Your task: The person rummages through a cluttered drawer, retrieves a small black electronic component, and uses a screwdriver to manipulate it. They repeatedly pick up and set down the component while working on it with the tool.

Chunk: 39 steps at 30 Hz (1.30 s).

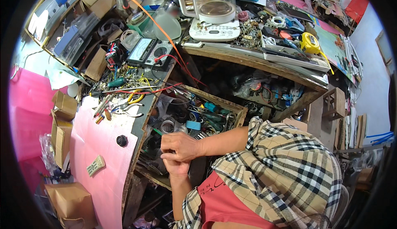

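My right hand (pixel 180 145) and my left hand (pixel 177 167) meet above the open wooden drawer (pixel 237 112), the right one resting over the left. Both have their fingers curled in. Whatever may lie inside them is hidden. Beneath and beyond them the drawer holds a light blue block (pixel 193 125), several dark green-handled tools (pixel 215 119) and a clear ring-shaped roll (pixel 167 126). On the pink mat (pixel 89 140) to the left are a round black part (pixel 121 141) and a small beige piece with dark markings (pixel 96 165).
An analog multimeter (pixel 159 49) with red leads stands beyond the pliers (pixel 131 100) and loose screwdrivers. A glass jug (pixel 213 5) sits on a white appliance base (pixel 215 31) on the back bench. A yellow tape measure (pixel 310 43) lies at right. Cardboard boxes (pixel 62 142) line the left.
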Each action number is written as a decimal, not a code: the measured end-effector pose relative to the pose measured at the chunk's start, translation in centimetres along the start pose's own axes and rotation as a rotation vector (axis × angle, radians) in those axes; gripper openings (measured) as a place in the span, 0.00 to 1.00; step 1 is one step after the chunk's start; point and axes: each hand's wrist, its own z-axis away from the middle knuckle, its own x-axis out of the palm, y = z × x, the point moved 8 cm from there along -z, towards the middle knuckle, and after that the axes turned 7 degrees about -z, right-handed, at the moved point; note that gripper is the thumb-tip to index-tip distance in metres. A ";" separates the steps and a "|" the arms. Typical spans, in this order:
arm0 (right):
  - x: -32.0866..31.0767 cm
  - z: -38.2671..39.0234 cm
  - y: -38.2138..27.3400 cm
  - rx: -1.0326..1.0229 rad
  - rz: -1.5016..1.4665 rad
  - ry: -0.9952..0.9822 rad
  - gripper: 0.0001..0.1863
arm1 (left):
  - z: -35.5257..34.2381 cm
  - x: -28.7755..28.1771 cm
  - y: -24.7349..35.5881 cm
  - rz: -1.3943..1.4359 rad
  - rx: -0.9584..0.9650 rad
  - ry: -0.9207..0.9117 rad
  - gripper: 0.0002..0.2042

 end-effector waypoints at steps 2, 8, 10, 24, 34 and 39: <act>0.5 0.1 -0.2 -0.024 -0.029 -0.023 0.10 | 0.1 -1.3 0.4 0.038 0.079 0.169 0.18; -1.7 -0.5 1.8 0.190 -0.100 0.248 0.11 | 0.6 -1.1 2.2 -0.301 0.102 0.292 0.08; -0.7 0.6 5.9 0.473 -0.262 0.227 0.14 | 1.0 1.1 4.1 -0.700 0.324 0.299 0.06; 4.8 4.9 8.0 1.378 -1.255 0.243 0.13 | 6.1 11.4 6.6 -1.794 1.399 0.435 0.10; 0.0 0.1 -0.5 0.052 -0.247 -0.013 0.06 | 0.2 1.0 -0.5 -0.008 -0.049 0.017 0.18; -0.5 0.1 0.2 0.093 -0.153 0.055 0.07 | -0.1 -0.2 0.5 0.043 -0.022 0.266 0.16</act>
